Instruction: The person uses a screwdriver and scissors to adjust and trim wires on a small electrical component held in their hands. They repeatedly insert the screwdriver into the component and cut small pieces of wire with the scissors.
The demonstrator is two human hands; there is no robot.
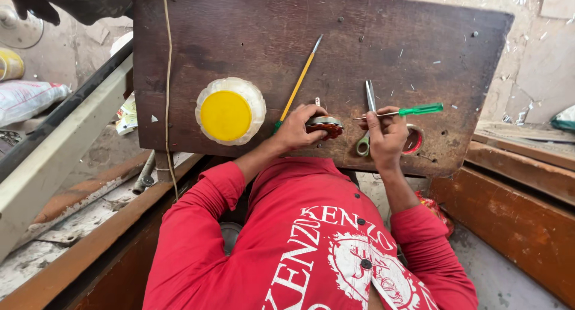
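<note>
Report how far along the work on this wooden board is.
Laid out already: a yellow-lidded container, a yellow-handled tool and green-handled scissors lie on the wooden board. In hand: the left hand grips a small round reddish-brown part, and the right hand holds a green-handled screwdriver sideways, tip beside the part. Left: the screwdriver has not yet met the part.

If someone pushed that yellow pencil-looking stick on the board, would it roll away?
The yellow stick looks thin, straight and round, so it would probably roll sideways. The wooden board looks flat and bare there, so little would stop it. It probably feels light.
</note>
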